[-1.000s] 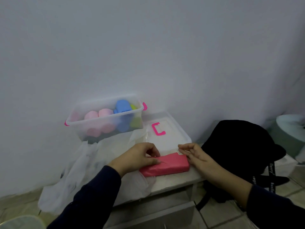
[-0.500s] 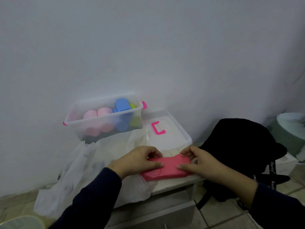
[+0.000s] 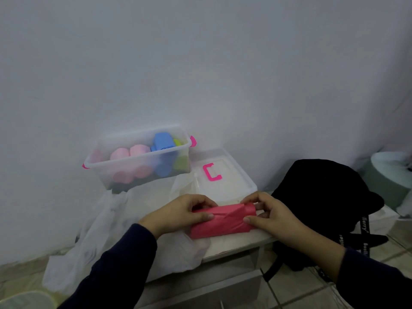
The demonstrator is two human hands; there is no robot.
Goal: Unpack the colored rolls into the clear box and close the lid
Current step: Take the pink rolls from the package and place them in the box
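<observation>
A red-pink roll (image 3: 223, 220) lies across the front of the low white table (image 3: 240, 244). My left hand (image 3: 180, 212) grips its left end and my right hand (image 3: 267, 214) grips its right end, thumbs on the near side. The clear box (image 3: 142, 162) with pink clips stands at the back left against the wall. Inside it are pink rolls (image 3: 131, 151), a blue roll (image 3: 162, 141) and a green roll (image 3: 180, 162). The clear lid (image 3: 223, 186) with a pink handle (image 3: 211, 172) lies flat to the right of the box.
A crumpled white plastic bag (image 3: 107, 237) hangs over the table's left side down to the floor. A black backpack (image 3: 323, 197) sits on the floor to the right. A pale green round object (image 3: 390, 175) is at the far right.
My right hand closed over the roll's right end. Both hands turned the roll up off the table, and its wrapping now shows creases.
</observation>
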